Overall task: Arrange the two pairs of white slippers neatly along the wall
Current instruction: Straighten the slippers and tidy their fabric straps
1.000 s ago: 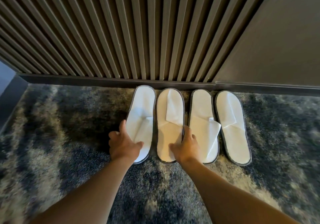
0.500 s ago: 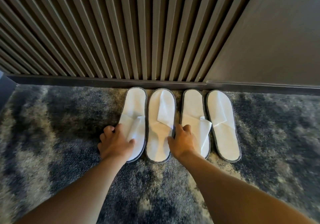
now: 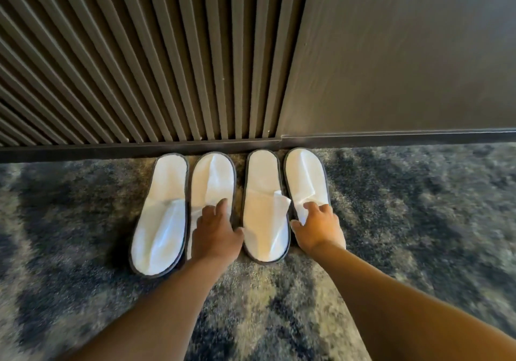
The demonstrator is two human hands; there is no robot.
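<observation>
Now, from your left: the first slipper [image 3: 160,215] lies flat on the carpet [image 3: 69,221], its far end close to the baseboard [image 3: 83,151], its near end angled a little leftward; nothing touches it; just beside it lies the second slipper [image 3: 212,181], and your left hand [image 3: 215,235] rests palm-down on its near half, fingers spread and laid flat over the white strap rather than curled round anything, the thumb reaching toward the edge of the next slipper; whether that hand presses or only rests, you cannot tell from this view. The third slipper [image 3: 264,212] sits just right of your left hand, straight on to the wall, its folded strap sticking out toward the fourth; the fourth slipper [image 3: 305,179] lies close alongside, its far end near the baseboard below the smooth dark panel [image 3: 405,53]; your right hand [image 3: 319,226] lies on its near half, fingers extended and loosely parted, fingertips on the strap, the thumb down at the gap between the third and fourth; it grips nothing that shows. All four slippers stand in one row beneath the slatted wall [image 3: 139,53], soles down, dark-trimmed; both of your forearms are bare.
</observation>
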